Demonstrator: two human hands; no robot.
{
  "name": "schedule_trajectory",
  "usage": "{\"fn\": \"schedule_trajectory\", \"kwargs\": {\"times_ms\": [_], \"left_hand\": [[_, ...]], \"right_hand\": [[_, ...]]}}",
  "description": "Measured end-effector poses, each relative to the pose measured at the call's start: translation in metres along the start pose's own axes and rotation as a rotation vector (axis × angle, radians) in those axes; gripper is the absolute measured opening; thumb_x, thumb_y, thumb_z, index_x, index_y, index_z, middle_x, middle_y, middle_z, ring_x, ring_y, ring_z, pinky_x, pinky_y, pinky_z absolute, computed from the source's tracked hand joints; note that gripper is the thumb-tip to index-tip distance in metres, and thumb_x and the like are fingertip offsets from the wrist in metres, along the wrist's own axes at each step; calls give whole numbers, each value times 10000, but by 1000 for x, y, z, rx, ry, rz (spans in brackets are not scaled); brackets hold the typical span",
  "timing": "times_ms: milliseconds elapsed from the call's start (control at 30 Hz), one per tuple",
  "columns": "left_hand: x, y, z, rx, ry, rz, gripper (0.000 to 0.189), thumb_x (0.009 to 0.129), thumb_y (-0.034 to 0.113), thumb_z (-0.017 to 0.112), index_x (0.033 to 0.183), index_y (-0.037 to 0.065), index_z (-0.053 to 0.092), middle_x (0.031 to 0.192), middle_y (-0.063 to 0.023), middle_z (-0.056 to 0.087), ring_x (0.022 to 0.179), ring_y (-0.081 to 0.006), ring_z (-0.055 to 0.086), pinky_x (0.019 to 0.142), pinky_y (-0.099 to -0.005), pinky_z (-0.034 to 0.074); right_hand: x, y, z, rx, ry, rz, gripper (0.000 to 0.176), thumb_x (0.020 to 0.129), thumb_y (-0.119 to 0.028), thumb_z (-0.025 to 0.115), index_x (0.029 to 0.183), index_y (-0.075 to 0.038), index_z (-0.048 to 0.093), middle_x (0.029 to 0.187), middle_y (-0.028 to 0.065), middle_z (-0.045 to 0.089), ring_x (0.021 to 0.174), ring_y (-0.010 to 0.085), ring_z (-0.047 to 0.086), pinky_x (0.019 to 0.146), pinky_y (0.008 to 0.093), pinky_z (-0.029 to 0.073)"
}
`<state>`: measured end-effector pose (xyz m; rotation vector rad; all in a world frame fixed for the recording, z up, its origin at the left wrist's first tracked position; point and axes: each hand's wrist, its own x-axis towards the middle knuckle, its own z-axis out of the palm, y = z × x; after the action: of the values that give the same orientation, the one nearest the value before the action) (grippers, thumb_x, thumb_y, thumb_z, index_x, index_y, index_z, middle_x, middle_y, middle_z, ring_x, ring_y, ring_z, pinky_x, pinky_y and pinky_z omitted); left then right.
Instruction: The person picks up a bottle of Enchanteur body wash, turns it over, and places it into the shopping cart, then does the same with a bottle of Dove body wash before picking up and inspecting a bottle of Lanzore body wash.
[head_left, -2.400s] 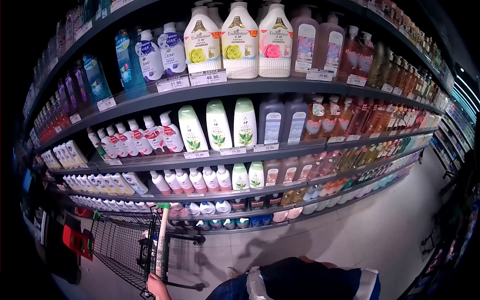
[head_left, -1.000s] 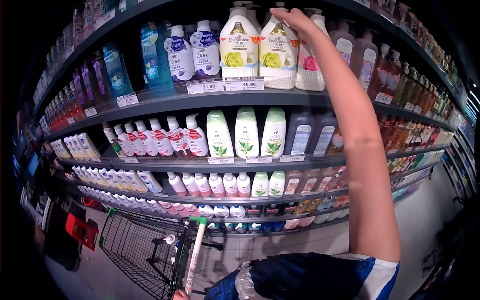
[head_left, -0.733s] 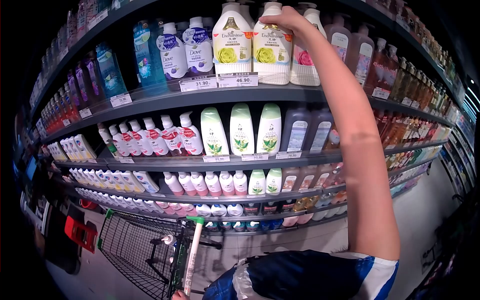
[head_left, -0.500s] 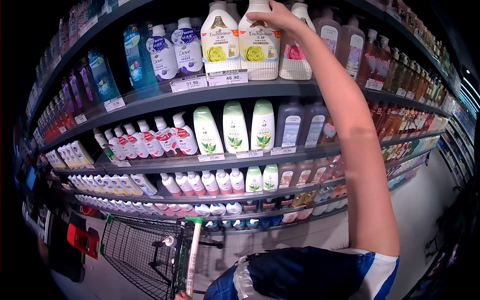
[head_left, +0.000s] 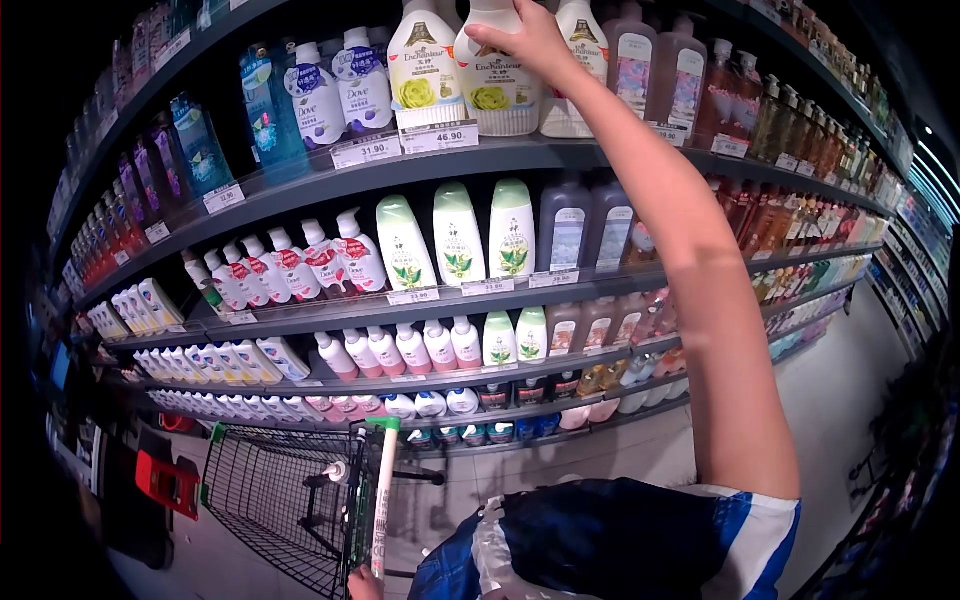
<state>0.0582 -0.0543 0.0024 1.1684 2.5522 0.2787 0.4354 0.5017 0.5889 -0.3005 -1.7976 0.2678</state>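
Observation:
My right hand [head_left: 522,42] reaches up to the upper shelf, with thumb and fingers closed around the top of a white Enchanteur bottle [head_left: 499,90] bearing a yellow-green rose. Another white Enchanteur bottle [head_left: 425,75] stands just left of it, and one more, partly behind my hand and forearm, is on the right [head_left: 580,50]. The held bottle's cap is cut off by the frame's top edge. Low in the view, my left hand [head_left: 366,583] is wrapped round the pale handle [head_left: 384,490] of a shopping cart; only part of this hand shows.
The wire cart [head_left: 270,500] stands at lower left with a small white bottle [head_left: 337,470] in it. Shelves [head_left: 330,230] curve across the view, packed with pump bottles, Dove bottles [head_left: 362,85] and green-capped white bottles [head_left: 459,235]. A red object [head_left: 168,480] is left of the cart.
The shelves have shifted slightly up and left in view. The held bottle looks darker, and its base sits a little further left against its neighbours. Both hands keep their grip.

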Motion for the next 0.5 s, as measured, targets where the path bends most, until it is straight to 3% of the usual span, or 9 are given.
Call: {"fn": "schedule_trajectory", "kwargs": {"times_ms": [100, 300, 500], "left_hand": [[3, -5, 2, 27, 0, 4, 324, 974, 249, 408, 952, -12, 600, 756, -200, 613, 707, -347, 612, 624, -440, 479], [12, -17, 12, 94, -19, 26, 322, 976, 248, 402, 945, -5, 598, 750, -190, 610, 700, -337, 612, 618, -438, 474], [29, -55, 48, 308, -56, 113, 321, 978, 248, 395, 939, 1, 596, 743, -181, 606, 694, -326, 612, 612, -436, 470]], "right_hand": [[-4, -4, -4, 175, -18, 64, 434, 774, -165, 704, 1161, -38, 553, 974, 37, 617, 872, 130, 602, 756, 283, 506], [-3, 8, -22, 120, 83, 32, 416, 801, -174, 673, 1169, -33, 538, 997, 37, 592, 886, 131, 576, 767, 284, 488], [10, 34, -35, 39, 92, 4, 224, 811, -159, 637, 989, -31, 592, 853, 24, 591, 772, 123, 563, 662, 281, 476]]}}
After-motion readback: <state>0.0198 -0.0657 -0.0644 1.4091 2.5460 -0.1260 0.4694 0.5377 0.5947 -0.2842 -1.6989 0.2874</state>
